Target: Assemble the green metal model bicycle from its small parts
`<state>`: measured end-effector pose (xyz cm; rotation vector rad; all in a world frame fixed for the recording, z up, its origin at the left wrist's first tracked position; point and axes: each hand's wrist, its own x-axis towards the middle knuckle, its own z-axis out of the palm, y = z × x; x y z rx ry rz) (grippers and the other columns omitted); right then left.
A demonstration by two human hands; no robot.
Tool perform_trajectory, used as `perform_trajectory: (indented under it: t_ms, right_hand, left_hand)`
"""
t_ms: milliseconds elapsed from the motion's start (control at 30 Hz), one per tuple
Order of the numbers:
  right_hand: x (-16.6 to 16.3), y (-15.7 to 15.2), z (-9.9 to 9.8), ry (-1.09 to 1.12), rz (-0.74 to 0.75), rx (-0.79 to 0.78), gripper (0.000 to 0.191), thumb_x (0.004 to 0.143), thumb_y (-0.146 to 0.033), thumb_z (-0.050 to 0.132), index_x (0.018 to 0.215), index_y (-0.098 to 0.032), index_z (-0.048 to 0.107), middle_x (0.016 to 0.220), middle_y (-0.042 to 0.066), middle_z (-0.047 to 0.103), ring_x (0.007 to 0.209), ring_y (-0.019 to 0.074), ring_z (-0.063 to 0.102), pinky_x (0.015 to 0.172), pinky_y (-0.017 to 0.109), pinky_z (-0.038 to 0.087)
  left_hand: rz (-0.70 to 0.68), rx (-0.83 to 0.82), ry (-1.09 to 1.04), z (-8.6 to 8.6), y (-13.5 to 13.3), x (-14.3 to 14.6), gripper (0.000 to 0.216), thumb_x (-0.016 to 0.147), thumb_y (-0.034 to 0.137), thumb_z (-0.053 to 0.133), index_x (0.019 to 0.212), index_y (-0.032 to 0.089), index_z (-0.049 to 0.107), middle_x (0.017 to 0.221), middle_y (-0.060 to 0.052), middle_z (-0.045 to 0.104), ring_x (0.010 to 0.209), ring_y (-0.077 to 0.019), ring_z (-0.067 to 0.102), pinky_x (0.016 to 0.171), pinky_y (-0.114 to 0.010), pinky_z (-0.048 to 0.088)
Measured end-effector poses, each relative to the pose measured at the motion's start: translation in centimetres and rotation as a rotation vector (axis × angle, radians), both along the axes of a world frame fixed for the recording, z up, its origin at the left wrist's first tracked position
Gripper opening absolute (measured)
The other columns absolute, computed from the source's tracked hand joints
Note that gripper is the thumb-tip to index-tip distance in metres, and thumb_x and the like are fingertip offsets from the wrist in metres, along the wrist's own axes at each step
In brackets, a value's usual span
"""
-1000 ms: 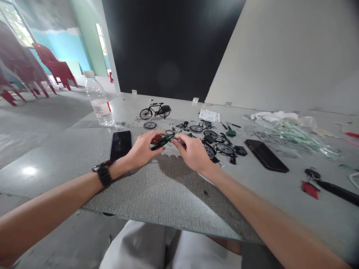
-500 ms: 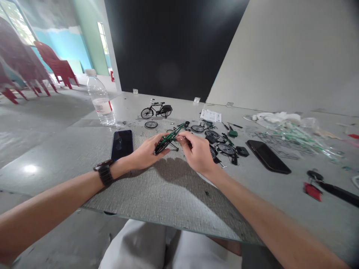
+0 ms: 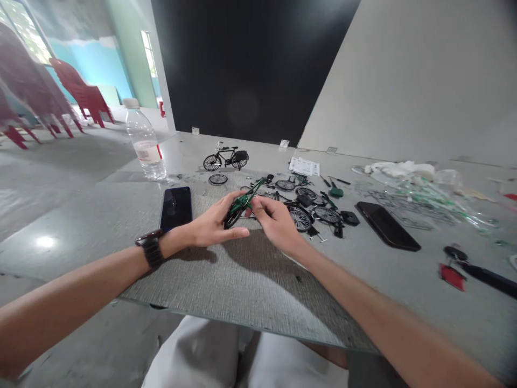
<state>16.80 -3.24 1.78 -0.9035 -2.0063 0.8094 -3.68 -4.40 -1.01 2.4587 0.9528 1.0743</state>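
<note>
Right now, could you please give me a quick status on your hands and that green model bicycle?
Left hand holding green model bicycle frame, wheel at its lower end. Right hand close by the frame. Loose spoked wheel just beyond right hand.

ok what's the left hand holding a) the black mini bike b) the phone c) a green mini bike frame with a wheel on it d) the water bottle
c: the left hand holds the green miniature bicycle frame, with a spoked wheel at its lower end, while the black model bicycle stands farther off.
</note>
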Motion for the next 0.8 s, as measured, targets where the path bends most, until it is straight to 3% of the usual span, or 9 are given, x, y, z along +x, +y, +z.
perform_trajectory:
  t_ms: [100,233,333,500,600,800]
  right_hand:
    - [-0.1,0.0,-0.1,0.045,0.020,-0.116,0.052,0.098,-0.063,0.041,0.072,-0.021,0.056,0.061,-0.001,0.047,0.055,0.0124,0.041,0.053,0.026,0.032]
    - [-0.2,0.0,-0.2,0.157,0.105,-0.330,0.053,0.091,-0.070,0.047,0.070,-0.022,0.051,0.055,-0.006,0.035,0.046,0.0096,0.027,0.045,0.025,0.022]
    - [-0.3,-0.1,-0.1,0.226,0.151,-0.435,0.054,0.087,-0.073,0.052,0.069,-0.022,0.047,0.054,-0.008,0.029,0.044,0.0086,0.022,0.043,0.024,0.019]
    - [-0.4,-0.1,0.0,0.247,0.140,-0.483,0.054,0.087,-0.072,0.053,0.067,-0.023,0.045,0.051,-0.009,0.025,0.042,0.0083,0.019,0.041,0.024,0.016]
    - [-0.4,0.1,-0.2,0.226,0.118,-0.434,0.053,0.091,-0.071,0.048,0.069,-0.023,0.045,0.052,-0.008,0.026,0.043,0.0088,0.021,0.042,0.025,0.018]
    - [0.1,0.0,-0.3,0.034,-0.040,-0.003,0.037,0.101,-0.057,0.041,0.094,-0.023,0.055,0.062,-0.005,0.046,0.052,0.0117,0.038,0.052,0.026,0.029]
  left_hand:
    - [-0.036,-0.040,-0.006,0.5,-0.3,-0.2,0.063,0.099,0.041,0.048,0.156,0.022,0.027,0.152,-0.020,0.047,0.137,-0.0317,0.049,0.109,-0.051,0.047]
    - [-0.034,-0.077,-0.056,0.8,-0.3,0.0,0.050,0.104,0.032,0.034,0.153,0.023,0.033,0.141,-0.016,0.059,0.132,-0.0283,0.055,0.104,-0.047,0.052]
    - [-0.018,-0.103,-0.115,0.6,-0.1,0.2,0.045,0.104,0.031,0.034,0.148,0.022,0.039,0.130,-0.015,0.065,0.118,-0.0254,0.064,0.094,-0.042,0.058]
    - [-0.068,-0.216,-0.193,0.2,0.3,0.5,0.045,0.102,0.038,0.041,0.141,0.017,0.044,0.110,-0.014,0.070,0.096,-0.0225,0.069,0.080,-0.038,0.060]
    - [-0.106,-0.299,-0.273,0.4,0.5,0.7,0.042,0.100,0.036,0.046,0.136,0.015,0.048,0.116,-0.015,0.068,0.101,-0.0224,0.068,0.087,-0.040,0.058]
    - [-0.048,-0.333,-0.365,0.5,0.8,0.8,0.035,0.098,0.036,0.050,0.126,0.015,0.055,0.119,-0.016,0.068,0.103,-0.0219,0.068,0.092,-0.042,0.057]
